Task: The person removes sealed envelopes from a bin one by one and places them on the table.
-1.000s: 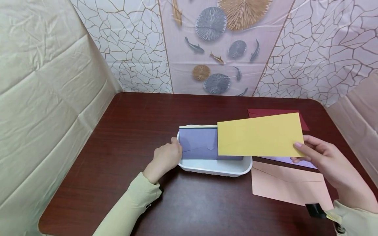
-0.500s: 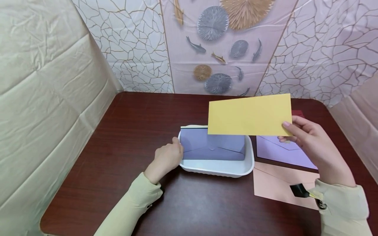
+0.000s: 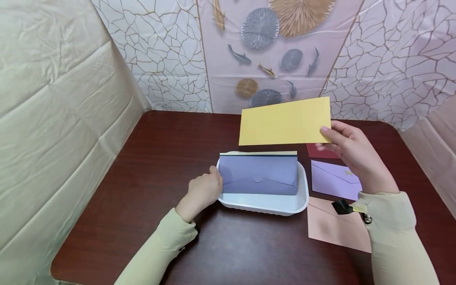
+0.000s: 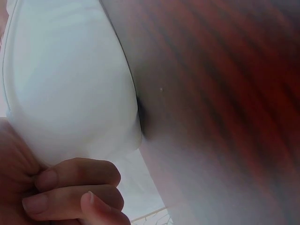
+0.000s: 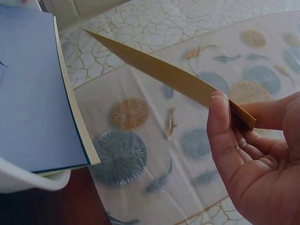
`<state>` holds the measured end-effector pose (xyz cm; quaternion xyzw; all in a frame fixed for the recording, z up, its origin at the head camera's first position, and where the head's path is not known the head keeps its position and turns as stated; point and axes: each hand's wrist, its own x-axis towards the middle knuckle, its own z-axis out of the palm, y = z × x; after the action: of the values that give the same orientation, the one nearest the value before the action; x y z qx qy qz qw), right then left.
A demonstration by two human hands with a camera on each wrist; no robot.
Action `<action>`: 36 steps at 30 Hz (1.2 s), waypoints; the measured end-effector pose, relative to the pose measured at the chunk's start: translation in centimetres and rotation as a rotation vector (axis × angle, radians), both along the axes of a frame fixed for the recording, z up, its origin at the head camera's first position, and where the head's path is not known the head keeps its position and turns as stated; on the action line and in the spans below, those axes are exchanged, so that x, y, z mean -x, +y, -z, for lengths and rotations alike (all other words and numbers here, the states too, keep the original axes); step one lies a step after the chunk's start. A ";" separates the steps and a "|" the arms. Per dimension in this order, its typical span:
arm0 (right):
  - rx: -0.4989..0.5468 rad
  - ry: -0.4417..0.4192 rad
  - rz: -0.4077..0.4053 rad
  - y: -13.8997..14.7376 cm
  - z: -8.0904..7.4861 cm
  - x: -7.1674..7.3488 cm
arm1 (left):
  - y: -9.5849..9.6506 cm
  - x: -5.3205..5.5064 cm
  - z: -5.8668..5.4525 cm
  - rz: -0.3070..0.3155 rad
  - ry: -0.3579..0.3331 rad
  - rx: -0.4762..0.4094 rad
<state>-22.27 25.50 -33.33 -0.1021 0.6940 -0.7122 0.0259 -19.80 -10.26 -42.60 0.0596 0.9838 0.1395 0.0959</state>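
My right hand (image 3: pixel 356 152) pinches the right end of a yellow envelope (image 3: pixel 285 123) between thumb and fingers, holding it in the air behind the white tray. In the right wrist view the yellow envelope (image 5: pixel 159 75) is seen nearly edge-on. At the left end of the white plastic tray (image 3: pixel 263 202), my left hand (image 3: pixel 203 190) grips the rim; its curled fingers (image 4: pixel 84 173) show against the tray wall (image 4: pixel 70 84) in the left wrist view. A blue-violet envelope (image 3: pixel 258 174) leans in the tray, with dark and cream edges showing behind its top.
Right of the tray lie a lilac envelope (image 3: pixel 333 180), a pink envelope (image 3: pixel 333 225) and a dark red envelope (image 3: pixel 320 151), partly covered by my right hand and arm. The dark wooden table (image 3: pixel 156 158) ends at a patterned cloth backdrop (image 3: pixel 171 59).
My right hand has carried the yellow envelope up, back and to the left, uncovering the blue-violet envelope and the lilac one. The left hand stays at the tray's left end.
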 end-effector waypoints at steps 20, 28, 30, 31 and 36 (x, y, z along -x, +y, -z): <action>0.007 -0.147 0.028 -1.9 1.3 3.7 | 0.0 0.2 0.2 -0.004 0.024 0.009; 0.080 -0.256 0.019 -1.4 2.8 5.8 | 0.0 0.2 0.3 -0.001 0.014 0.015; 0.054 -0.275 0.027 -1.3 3.2 6.3 | 0.0 0.2 0.3 -0.002 0.012 0.019; 0.046 -0.287 0.028 -1.2 3.4 6.6 | 0.0 0.2 0.3 -0.002 0.012 0.021; -0.010 -0.350 0.014 -1.0 4.5 7.9 | 0.0 0.2 0.2 -0.001 0.005 0.030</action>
<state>-30.22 24.46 -37.87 0.0283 0.6830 -0.7159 0.1417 -20.03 -10.21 -42.79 0.0580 0.9860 0.1248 0.0944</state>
